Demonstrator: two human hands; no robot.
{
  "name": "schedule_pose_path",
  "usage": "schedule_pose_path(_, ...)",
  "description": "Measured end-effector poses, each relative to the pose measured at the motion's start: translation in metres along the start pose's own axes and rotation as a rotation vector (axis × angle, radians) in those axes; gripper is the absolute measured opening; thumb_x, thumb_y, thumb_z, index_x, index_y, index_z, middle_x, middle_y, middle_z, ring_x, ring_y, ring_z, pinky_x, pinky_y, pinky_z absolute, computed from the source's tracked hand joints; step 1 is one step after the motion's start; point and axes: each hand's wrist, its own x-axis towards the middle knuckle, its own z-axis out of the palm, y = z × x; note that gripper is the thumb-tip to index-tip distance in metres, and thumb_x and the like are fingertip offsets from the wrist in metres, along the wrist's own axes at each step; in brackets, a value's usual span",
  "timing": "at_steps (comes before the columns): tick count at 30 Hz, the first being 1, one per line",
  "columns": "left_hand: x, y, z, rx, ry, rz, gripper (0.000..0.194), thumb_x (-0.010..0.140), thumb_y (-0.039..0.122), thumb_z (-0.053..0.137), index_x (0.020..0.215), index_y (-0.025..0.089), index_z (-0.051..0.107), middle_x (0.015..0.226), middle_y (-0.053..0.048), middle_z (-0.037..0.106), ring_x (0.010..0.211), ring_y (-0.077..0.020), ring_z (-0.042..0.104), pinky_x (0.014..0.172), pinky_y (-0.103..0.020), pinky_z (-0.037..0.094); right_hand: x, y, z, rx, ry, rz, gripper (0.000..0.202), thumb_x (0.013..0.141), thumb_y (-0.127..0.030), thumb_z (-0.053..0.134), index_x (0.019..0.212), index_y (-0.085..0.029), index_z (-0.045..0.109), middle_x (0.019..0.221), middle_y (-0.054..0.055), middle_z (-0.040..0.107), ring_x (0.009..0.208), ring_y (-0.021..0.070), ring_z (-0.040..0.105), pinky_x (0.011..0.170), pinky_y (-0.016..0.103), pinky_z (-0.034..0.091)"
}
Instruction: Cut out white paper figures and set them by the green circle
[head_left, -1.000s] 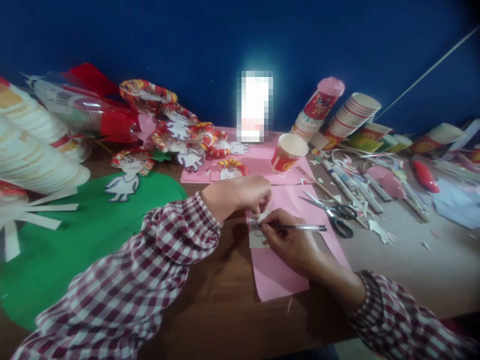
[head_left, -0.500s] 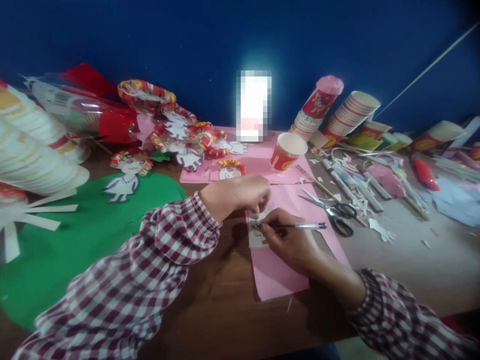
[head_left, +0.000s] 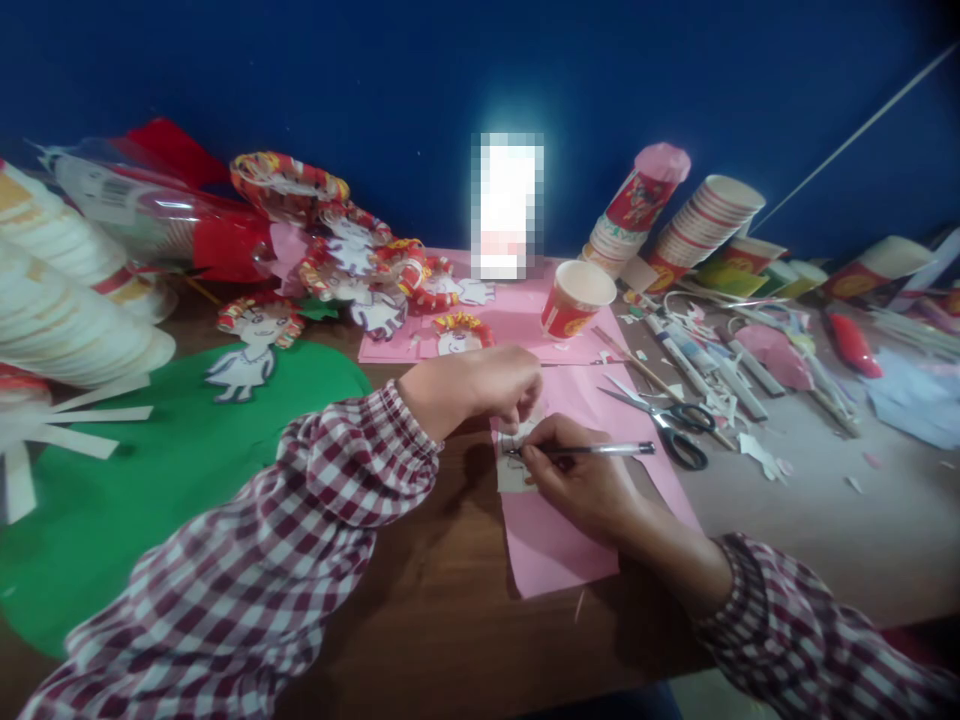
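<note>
My right hand (head_left: 581,475) is closed around a slim pen (head_left: 611,450) with a clear barrel and dark end. Its tip touches a small piece of white paper (head_left: 517,475), where dark drawn lines show. At the paper's upper edge, my left hand (head_left: 495,385) is curled and holds it down; its fingertips are partly hidden. Under the white piece lies a pink paper sheet (head_left: 555,550). Black-handled scissors (head_left: 675,425) rest with spread blades just right of my right hand.
A paper cup (head_left: 577,300) stands ahead on more pink paper, before a stack of cups (head_left: 705,220). Markers (head_left: 705,365) and paper scraps litter the right side. On the left are a green sheet (head_left: 172,500), a paper doll cutout (head_left: 244,365) and nested cups (head_left: 75,310).
The pen tip has shifted very slightly on the white paper. Both hands otherwise keep their places, and the view has tilted a little.
</note>
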Motion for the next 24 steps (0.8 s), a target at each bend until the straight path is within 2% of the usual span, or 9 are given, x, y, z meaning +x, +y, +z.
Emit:
schedule_pose_path(12,-0.0026,0.0019,-0.0014,-0.016,-0.011,-0.013,0.016,0.059,0.009,0.063,0.074,0.014,0.068,0.067,0.0,0.065,0.058,-0.0109,0.053,0.054,-0.022,0.035,0.0003,0.002,0.0005,0.009,0.002,-0.013,0.006,0.081,-0.018,0.055,0.076,-0.02,0.056,0.062,-0.002,0.06,0.054,0.0105,0.054,0.047,0.02,0.041)
schedule_pose_path(24,0.0013,-0.0043,0.0023,-0.021,0.011,0.006,0.017,0.058,0.009,0.064,0.073,0.014,0.067,0.065,0.0,0.064,0.056,-0.0104,0.053,0.052,-0.021,0.034,-0.0003,0.0035,0.0006,0.013,0.002,-0.04,0.007,0.081,-0.016,0.054,0.076,-0.02,0.056,0.063,-0.002,0.059,0.055,0.0098,0.053,0.049,0.02,0.041)
